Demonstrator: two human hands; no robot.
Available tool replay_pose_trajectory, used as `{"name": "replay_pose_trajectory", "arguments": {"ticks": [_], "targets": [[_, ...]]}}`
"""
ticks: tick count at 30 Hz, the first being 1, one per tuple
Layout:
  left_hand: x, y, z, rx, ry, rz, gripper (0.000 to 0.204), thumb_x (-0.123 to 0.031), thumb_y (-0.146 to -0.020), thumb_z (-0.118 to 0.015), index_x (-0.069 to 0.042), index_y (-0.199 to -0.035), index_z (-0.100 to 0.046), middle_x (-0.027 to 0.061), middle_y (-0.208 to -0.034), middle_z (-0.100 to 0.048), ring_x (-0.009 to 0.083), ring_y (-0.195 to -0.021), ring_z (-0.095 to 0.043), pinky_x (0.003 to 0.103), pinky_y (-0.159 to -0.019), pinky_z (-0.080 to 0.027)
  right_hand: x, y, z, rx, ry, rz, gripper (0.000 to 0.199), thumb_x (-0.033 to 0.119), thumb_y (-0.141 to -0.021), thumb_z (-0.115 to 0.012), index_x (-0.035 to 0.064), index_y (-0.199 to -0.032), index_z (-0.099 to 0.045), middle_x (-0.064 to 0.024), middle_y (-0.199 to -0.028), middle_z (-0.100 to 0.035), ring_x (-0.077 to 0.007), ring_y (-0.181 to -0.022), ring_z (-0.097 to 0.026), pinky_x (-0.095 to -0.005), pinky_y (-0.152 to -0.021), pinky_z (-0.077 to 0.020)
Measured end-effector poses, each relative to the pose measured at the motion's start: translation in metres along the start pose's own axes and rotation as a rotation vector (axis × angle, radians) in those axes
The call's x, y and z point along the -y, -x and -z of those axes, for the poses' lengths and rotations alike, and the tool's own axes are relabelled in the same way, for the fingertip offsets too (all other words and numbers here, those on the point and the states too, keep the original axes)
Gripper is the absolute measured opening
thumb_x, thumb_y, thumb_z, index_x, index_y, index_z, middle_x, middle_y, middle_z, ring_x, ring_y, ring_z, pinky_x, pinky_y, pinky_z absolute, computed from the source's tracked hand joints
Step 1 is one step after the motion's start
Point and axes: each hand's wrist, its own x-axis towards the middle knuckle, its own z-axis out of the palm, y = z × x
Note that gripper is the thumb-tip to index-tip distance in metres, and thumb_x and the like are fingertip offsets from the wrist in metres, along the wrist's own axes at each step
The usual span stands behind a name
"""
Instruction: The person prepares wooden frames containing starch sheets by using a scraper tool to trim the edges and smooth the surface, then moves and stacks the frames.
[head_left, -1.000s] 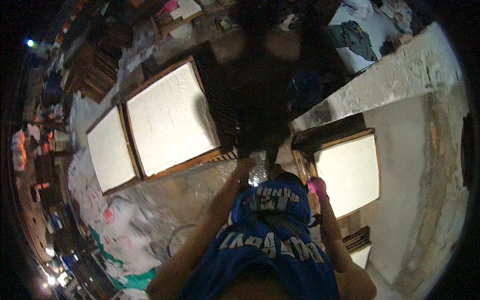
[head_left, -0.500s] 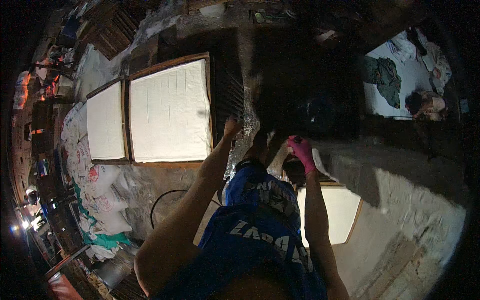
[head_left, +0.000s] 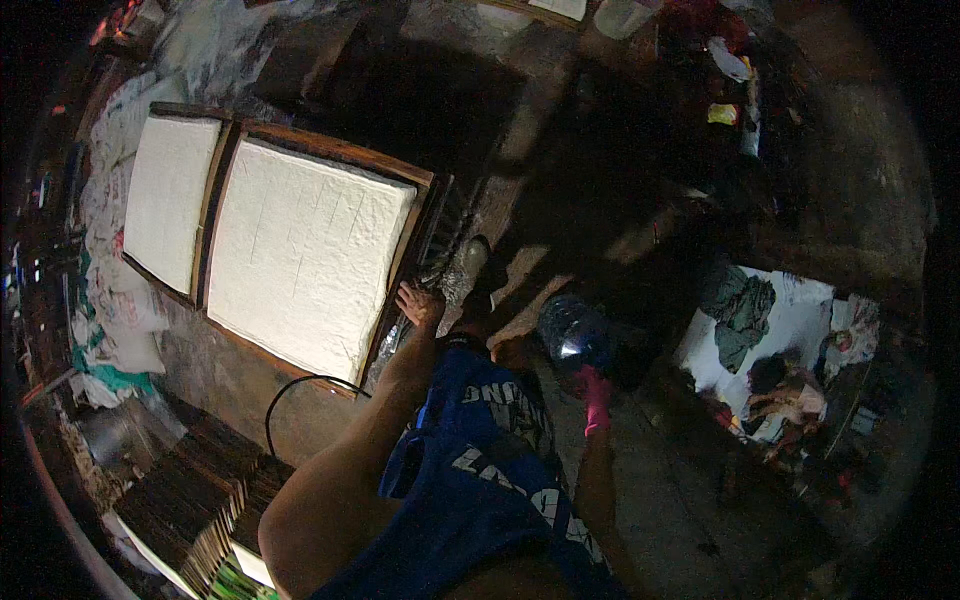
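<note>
My bare left hand (head_left: 421, 303) is at the right edge of a wooden frame (head_left: 417, 215), fingers apart; whether they touch the wood is unclear. A large white slab with thin lines across it (head_left: 305, 245) fills that frame, and a narrower white slab (head_left: 172, 200) lies beside it on the left. My right hand (head_left: 591, 392), in a pink glove, is against the near side of a shiny, dark bluish rounded container (head_left: 573, 333). Its fingers are lost in shadow, so a grip on the container cannot be made out.
A thin black hose (head_left: 290, 386) curves by the frame's lower edge. White sacks (head_left: 125, 320) lie at far left, stacked dark boards (head_left: 190, 490) at lower left. On the right, a person (head_left: 785, 395) is beside a white surface with dark green cloth (head_left: 745, 320).
My view has turned, and the framed slabs appear tilted. My left hand is now nearer the frame's edge. My gloved right hand has come to the bluish container.
</note>
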Motion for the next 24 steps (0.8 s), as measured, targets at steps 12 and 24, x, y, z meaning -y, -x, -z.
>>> {"name": "replay_pose_trajectory", "arguments": {"ticks": [12,24], "targets": [[-0.040,0.012,-0.018,0.049,0.355,0.070,0.040,-0.029,-0.084,-0.053,-0.014,-0.121,-0.060,0.0175,-0.107,-0.067,0.0342,-0.102,-0.062,0.050,-0.097,-0.042,0.140,-0.102,0.003,0.092,0.546,0.032,0.033,0.033,-0.085,-0.068,0.0069,-0.105,-0.067,-0.0046,-0.082,-0.070,-0.0158,-0.061,-0.063,-0.0304,-0.054,-0.0484],[0.043,0.108,0.207,0.029,0.528,0.064,0.044,-0.011,-0.078,-0.054,-0.022,-0.119,-0.065,0.0134,-0.110,-0.067,0.0332,-0.103,-0.063,0.044,-0.086,-0.052,0.305,-0.186,-0.246,1.032,0.982,0.746,0.075,-0.005,-0.081,-0.060,0.0116,-0.148,-0.032,-0.0118,-0.142,-0.048,-0.0203,-0.128,-0.047,-0.0285,-0.102,-0.0375]]}}
